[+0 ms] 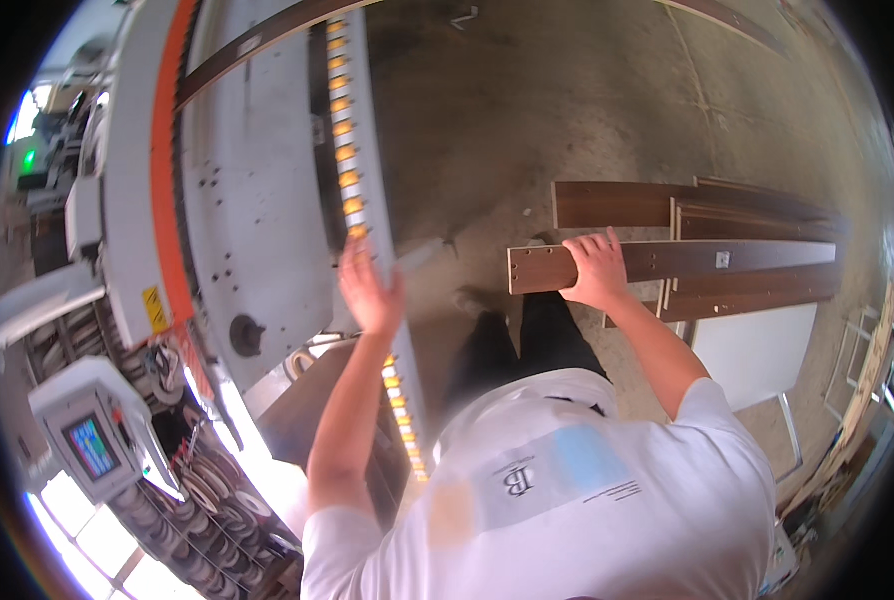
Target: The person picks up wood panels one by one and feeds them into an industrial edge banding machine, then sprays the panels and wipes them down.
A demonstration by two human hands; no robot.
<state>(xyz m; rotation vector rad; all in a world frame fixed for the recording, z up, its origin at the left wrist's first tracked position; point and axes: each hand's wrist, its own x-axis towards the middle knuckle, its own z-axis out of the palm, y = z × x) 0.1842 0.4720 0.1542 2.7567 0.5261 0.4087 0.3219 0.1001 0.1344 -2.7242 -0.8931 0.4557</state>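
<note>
My right hand (597, 272) is closed over a long dark brown wooden board (672, 262) near its left end. Small holes show in that end, and a white label sits farther along its face. The board lies over other brown boards (617, 203) at the right. My left hand (369, 292) reaches to the roller rail (349, 178) along the machine's edge, fingers stretched out, with nothing visible in it. It appears to touch the yellow and white rollers, though blur hides the exact contact.
The grey machine bed (267, 190) with an orange stripe (170, 170) fills the left. A control panel with a screen (91, 445) stands lower left, near rolls of banding (202, 510). Another brown board (252, 45) crosses the machine's far end. A white panel (752, 350) lies at right.
</note>
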